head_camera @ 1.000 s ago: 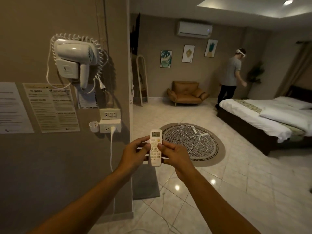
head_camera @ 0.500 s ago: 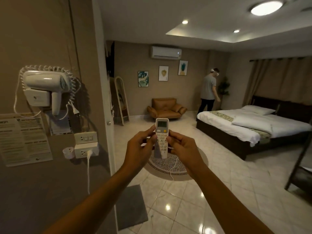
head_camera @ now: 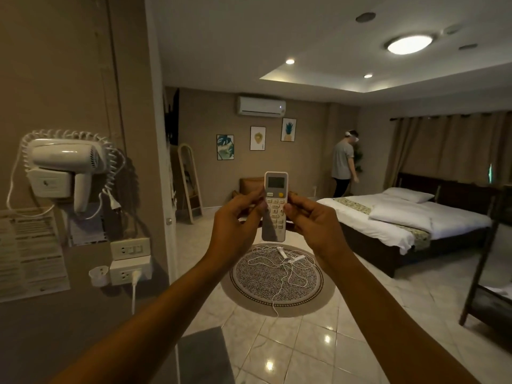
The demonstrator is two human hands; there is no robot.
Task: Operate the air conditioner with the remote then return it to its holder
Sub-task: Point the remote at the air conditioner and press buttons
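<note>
I hold a white remote [head_camera: 275, 189] upright in front of me with both hands. Its grey screen faces me and its top points toward the far wall. My left hand [head_camera: 235, 218] grips its left edge, with the thumb on the side. My right hand [head_camera: 311, 217] grips its right edge, thumb resting on the buttons. The white air conditioner [head_camera: 261, 106] hangs high on the far wall, above three framed pictures, with a small light lit at its right end. A small white holder cup [head_camera: 97, 276] is fixed to the near wall at the left, beside the sockets.
A wall hair dryer [head_camera: 65, 162] and wall sockets [head_camera: 130, 260] are on the near left wall. A round rug [head_camera: 249, 284] with tangled white cables lies on the tiled floor. A bed [head_camera: 410, 220] stands at the right. A person [head_camera: 343, 162] stands by the far wall.
The view has tilted upward and the remote has risen with both hands, now pointing toward the air conditioner. The person at the back has shifted slightly.
</note>
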